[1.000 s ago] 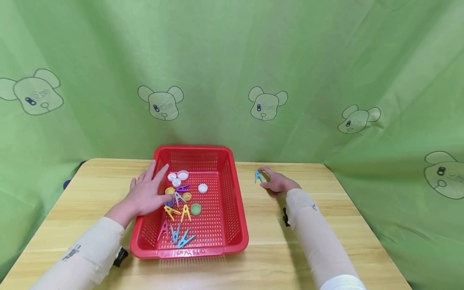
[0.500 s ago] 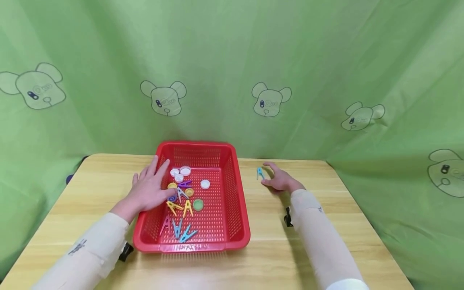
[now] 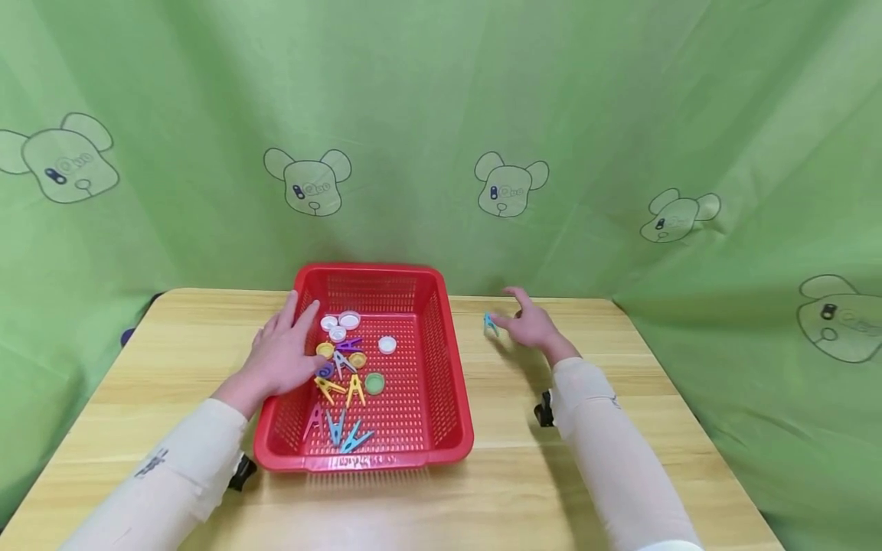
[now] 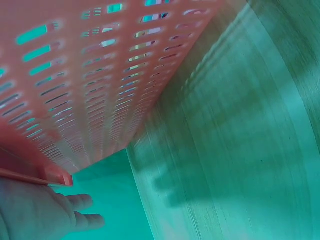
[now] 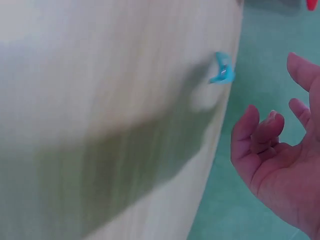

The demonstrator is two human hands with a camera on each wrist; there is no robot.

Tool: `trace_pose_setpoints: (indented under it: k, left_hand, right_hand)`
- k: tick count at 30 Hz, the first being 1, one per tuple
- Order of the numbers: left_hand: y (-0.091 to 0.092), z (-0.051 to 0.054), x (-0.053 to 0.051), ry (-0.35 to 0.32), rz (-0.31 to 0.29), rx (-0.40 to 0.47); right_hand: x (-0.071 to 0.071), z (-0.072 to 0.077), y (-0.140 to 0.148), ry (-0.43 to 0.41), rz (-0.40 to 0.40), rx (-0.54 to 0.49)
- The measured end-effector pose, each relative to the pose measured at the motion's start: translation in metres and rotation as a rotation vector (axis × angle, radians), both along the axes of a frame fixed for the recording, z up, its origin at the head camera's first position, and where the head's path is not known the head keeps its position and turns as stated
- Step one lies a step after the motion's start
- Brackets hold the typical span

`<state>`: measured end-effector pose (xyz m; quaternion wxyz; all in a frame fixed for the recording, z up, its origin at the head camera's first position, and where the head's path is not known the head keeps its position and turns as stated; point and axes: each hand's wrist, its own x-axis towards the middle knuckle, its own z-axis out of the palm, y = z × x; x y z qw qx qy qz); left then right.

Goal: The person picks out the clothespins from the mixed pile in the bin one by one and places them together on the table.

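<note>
My left hand (image 3: pixel 279 360) rests with spread fingers over the left rim of the red basket (image 3: pixel 441 457); in the left wrist view the hand (image 4: pixel 37 212) lies against the basket's outer side. A light blue clothespin (image 3: pixel 491 324) is on the table right of the basket. My right hand (image 3: pixel 534 325) is beside it, thumb and index finger apart. The right wrist view has a gap between that hand (image 5: pixel 285 145) and the blue clothespin (image 5: pixel 223 69). Inside the basket are several clothespins, among them a yellow one (image 3: pixel 355 390), and several caps, including a green one (image 3: pixel 375 383).
The wooden table (image 3: pixel 510 490) reaches back to a green curtain (image 3: pixel 413 92) with mouse-head drawings. A dark wrist device (image 3: pixel 544 409) sits under the right sleeve, another (image 3: pixel 242 472) under the left.
My right hand has lifted off the blue clothespin's side, its index finger raised and farther from the thumb. My left hand stays on the basket. The whole view has shifted slightly.
</note>
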<state>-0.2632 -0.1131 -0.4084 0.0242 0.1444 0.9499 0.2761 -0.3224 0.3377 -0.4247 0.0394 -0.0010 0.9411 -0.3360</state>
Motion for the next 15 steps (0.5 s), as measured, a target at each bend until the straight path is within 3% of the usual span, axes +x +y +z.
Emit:
trace_pose_setpoints:
  k: [15]
  left_hand:
    - [0.0,-0.002,-0.001,0.0,0.004,0.012]
  right_hand:
    - [0.001,0.043,-0.05,0.146,0.027,-0.012]
